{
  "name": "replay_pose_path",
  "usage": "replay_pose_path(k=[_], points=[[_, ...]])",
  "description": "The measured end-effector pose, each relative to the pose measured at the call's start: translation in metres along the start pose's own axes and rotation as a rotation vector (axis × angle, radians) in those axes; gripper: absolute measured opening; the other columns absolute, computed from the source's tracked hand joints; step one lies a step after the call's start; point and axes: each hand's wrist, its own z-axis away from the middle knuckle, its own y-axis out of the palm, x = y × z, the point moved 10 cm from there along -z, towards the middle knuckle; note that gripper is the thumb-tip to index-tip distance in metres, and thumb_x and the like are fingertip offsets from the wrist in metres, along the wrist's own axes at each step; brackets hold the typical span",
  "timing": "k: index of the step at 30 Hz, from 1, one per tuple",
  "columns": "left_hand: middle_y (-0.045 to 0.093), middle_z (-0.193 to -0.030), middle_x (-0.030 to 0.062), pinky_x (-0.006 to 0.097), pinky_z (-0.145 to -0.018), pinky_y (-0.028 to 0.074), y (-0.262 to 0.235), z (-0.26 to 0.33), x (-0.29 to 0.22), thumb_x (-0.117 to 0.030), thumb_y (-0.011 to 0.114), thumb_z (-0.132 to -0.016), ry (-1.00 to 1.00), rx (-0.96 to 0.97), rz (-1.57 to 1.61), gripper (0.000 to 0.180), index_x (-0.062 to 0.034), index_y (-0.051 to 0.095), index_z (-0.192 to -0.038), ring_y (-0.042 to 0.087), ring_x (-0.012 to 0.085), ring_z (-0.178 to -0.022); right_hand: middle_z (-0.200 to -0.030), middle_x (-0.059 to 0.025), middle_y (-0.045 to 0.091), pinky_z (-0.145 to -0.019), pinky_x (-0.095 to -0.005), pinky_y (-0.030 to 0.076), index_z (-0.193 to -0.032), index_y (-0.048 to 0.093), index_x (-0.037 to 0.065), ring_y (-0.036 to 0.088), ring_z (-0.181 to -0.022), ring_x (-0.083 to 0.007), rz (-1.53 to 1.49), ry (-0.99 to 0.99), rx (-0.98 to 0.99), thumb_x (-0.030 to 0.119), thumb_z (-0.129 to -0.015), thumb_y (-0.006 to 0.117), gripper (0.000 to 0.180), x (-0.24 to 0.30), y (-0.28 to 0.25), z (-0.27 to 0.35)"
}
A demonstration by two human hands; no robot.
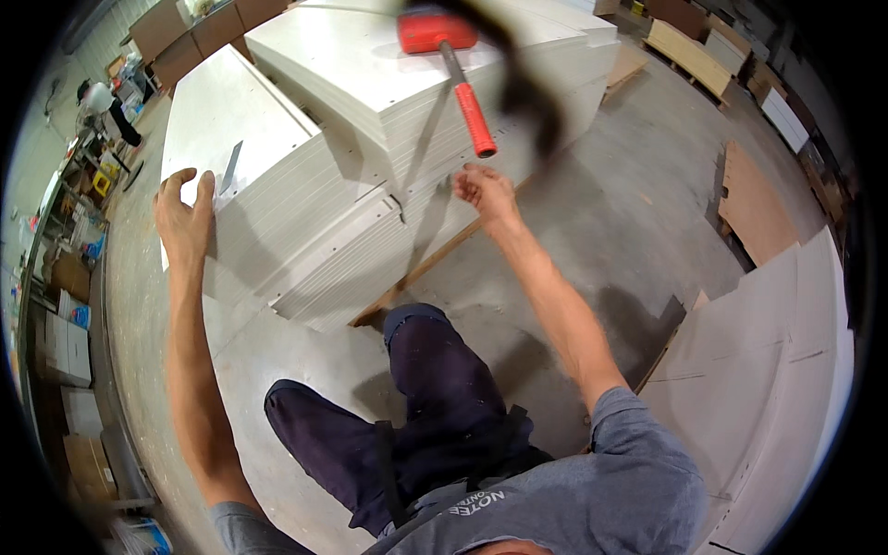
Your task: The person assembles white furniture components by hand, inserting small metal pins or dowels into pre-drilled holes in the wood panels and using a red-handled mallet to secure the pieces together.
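Head view: person w/ two bare hands working at stacks of white panels in a workshop, legs in dark trousers showing below.

Panel stacks [305, 222]: largest item; flat white boards piled in stepped layers, sitting on wooden runners [416, 273] over a concrete floor [638, 213]. Judged heavy as a pile, each sheet stiff but w/ crushable edges & corners; faces look smooth, prob. slippery. Best hold judged at a long edge, palm under or flat against it, not at a corner.

Second stack, rear [388, 65]: taller pile behind, carrying the mallet.

Side panels [777, 370]: more white sheets lying at the person's right, apart from both hands.

Mallet [453, 65]: red head, dark shaft, red grip; lying on the rear stack w/ grip end sticking out toward the right hand. Judged head-heavy, rigid; grip sleeve is the place to take it. Not being held.

Left hand [185, 217]: fingers spread wide, palm pressing flat on the near stack's upper edge; gripping nothing.

Right hand [483, 190]: hanging just below the mallet grip, not touching it; fingers partly curled, loosely apart, touching or nearly touching the panel edges, contact unclear.

Metal strip [229, 166]: thin grey blade-like piece lying on the panel top, just beside the left hand's fingertips.
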Motion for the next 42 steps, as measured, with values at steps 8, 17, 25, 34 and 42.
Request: replay_pose_path(k=[8,17,25,34,42], points=[[0.068,-0.096,0.0171,0.036,-0.076,0.049,-0.005,0.030,-0.020,-0.021,0.062,-0.092,0.069,-0.115,0.046,0.025,0.0017,0.067,-0.103,0.063,0.0274,-0.085,-0.068,-0.0029,0.049,-0.061,-0.0385,0.056,-0.086,0.056,0.004,0.052,-0.061,-0.0189,-0.159,0.007,-0.145,0.013,-0.093,0.055,0.012,-0.018,-0.017,-0.089],[0.067,-0.091,0.0140,0.035,-0.072,0.049,-0.006,0.030,-0.025,-0.018,0.060,-0.093,0.107,-0.118,-0.047,0.022,0.0018,0.068,-0.095,0.062,0.0254,-0.083,-0.072,-0.0067,0.054,-0.067,-0.0425,0.057,-0.087,0.058,0.003,0.057,-0.066,-0.0219,-0.234,0.084,-0.124,0.019,-0.093,0.055,0.018,-0.019,-0.008,-0.085],[0.066,-0.089,0.0121,0.031,-0.065,0.047,-0.004,0.034,-0.024,-0.018,0.058,-0.095,0.076,-0.125,-0.048,0.023,0.0030,0.068,-0.096,0.060,0.0205,-0.075,-0.092,-0.0136,0.067,-0.064,-0.0348,0.056,-0.109,0.059,0.000,0.066,-0.075,-0.0204,0.074,0.160,0.121,0.042,-0.097,0.048,0.045,0.043,0.019,-0.009],[0.066,-0.089,0.0143,0.033,-0.070,0.048,-0.004,0.034,-0.032,-0.012,0.058,-0.095,0.083,-0.144,-0.018,0.020,0.0053,0.067,-0.097,0.061,0.0235,-0.079,-0.082,-0.0083,0.064,-0.048,-0.0243,0.050,-0.103,0.056,0.002,0.062,-0.058,-0.0140,0.147,0.059,0.319,0.029,-0.092,0.062,0.029,0.128,0.116,0.005],[0.065,-0.087,0.0141,0.035,-0.070,0.047,-0.004,0.034,-0.030,-0.009,0.055,-0.096,0.178,-0.144,-0.070,0.018,0.0055,0.066,-0.095,0.059,0.0257,-0.078,-0.072,-0.0035,0.057,-0.039,-0.0239,0.044,-0.091,0.054,0.002,0.055,-0.047,-0.0096,0.075,0.011,0.301,0.019,-0.090,0.059,0.018,0.146,0.106,-0.011]])
